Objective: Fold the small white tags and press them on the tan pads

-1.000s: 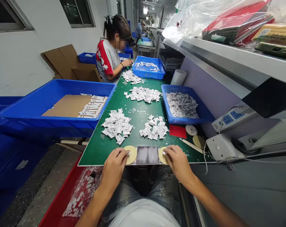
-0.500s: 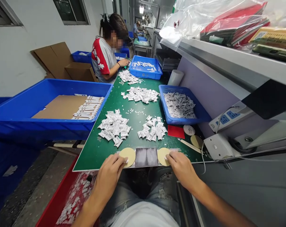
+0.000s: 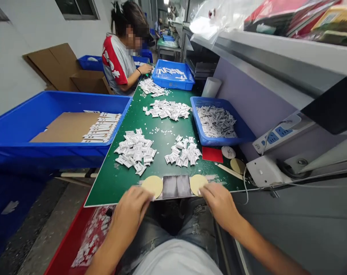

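At the near edge of the green table, my left hand is pinched at the lower rim of a pale yellow disc. My right hand has thumb and finger together at the lower right rim of a second yellow disc. Whatever sits between the fingertips is too small and blurred to name. Two dark grey square pads lie side by side between the discs. Just beyond are a left pile of small white plastic pieces and a right pile of similar pieces.
A blue basket of white pieces stands at the right, near a red card and a power strip. To the left is a large blue bin. A co-worker sits at the far left side, near a blue tray.
Both hands have drawn slightly toward me, from over the discs to their near rims. The camera view has shifted a little. The piles look unchanged.
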Demonstrator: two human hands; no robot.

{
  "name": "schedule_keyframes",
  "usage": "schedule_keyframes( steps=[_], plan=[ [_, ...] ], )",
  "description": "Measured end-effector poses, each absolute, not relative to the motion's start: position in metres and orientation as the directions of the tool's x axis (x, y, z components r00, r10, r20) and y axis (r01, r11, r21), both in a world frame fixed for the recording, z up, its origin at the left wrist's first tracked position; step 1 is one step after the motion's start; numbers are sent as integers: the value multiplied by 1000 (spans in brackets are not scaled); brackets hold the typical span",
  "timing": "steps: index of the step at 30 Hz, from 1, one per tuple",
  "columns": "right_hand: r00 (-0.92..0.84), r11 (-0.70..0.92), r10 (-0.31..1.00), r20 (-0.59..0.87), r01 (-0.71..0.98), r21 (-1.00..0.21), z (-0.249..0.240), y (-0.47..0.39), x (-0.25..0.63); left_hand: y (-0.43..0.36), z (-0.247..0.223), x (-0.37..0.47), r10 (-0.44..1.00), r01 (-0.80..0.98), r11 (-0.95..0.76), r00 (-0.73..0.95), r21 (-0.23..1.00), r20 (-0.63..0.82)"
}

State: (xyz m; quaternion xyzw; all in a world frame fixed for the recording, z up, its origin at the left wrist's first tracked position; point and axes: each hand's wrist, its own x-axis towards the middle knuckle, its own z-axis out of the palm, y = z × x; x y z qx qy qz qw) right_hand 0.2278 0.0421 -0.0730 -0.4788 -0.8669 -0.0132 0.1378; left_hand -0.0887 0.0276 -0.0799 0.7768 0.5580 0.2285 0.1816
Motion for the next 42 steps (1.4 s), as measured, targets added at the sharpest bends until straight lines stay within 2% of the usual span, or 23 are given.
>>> schedule_keyframes(
  steps=[1,3,6,8,10,13,15,18,21,25,29,33,37,39,41,42],
  plan=[
    [-499,548,830,252,813,-197,-71,35,229,20,-77,-91,935,713,-319,346,625,83],
    [-427,503,864,265,751,-428,-68,28,228,11,-73,-91,916,569,-224,399,791,-28],
    [-203,324,946,252,611,-722,-68,40,220,24,-70,-81,982,375,-43,186,926,-30],
    [-85,248,967,241,546,-800,-74,53,214,42,-73,-73,998,345,-48,43,937,35],
    [-57,257,958,281,603,-756,-82,60,211,54,-81,-69,990,497,-114,-13,860,139],
    [-166,347,915,368,789,-507,-91,57,215,53,-95,-72,954,749,-206,10,630,300],
    [-276,409,882,382,851,-329,-91,54,217,49,-99,-75,933,793,-260,59,551,356],
    [-383,438,855,350,894,-94,-84,58,217,48,-97,-75,922,818,-304,125,487,367],
    [-450,460,839,307,887,42,-80,59,217,49,-92,-75,922,851,-313,167,421,349],
    [-488,505,813,317,863,32,-81,54,221,42,-91,-79,913,854,-350,218,386,345],
    [-422,443,853,308,897,2,-81,55,220,44,-91,-80,923,910,-280,168,305,346],
    [-443,475,850,284,879,-49,-80,59,220,50,-89,-77,926,891,-314,210,329,315],
    [-401,428,879,257,902,-53,-81,55,217,46,-83,-70,957,930,-187,100,315,274],
    [-392,431,882,263,896,-110,-82,41,217,34,-82,-72,979,890,-147,68,431,194],
    [-371,443,885,280,857,-265,-82,23,220,17,-82,-78,996,727,-85,87,682,31],
    [-322,417,902,289,825,-381,-82,15,222,9,-81,-81,994,592,-4,87,806,-59]
  ],
)
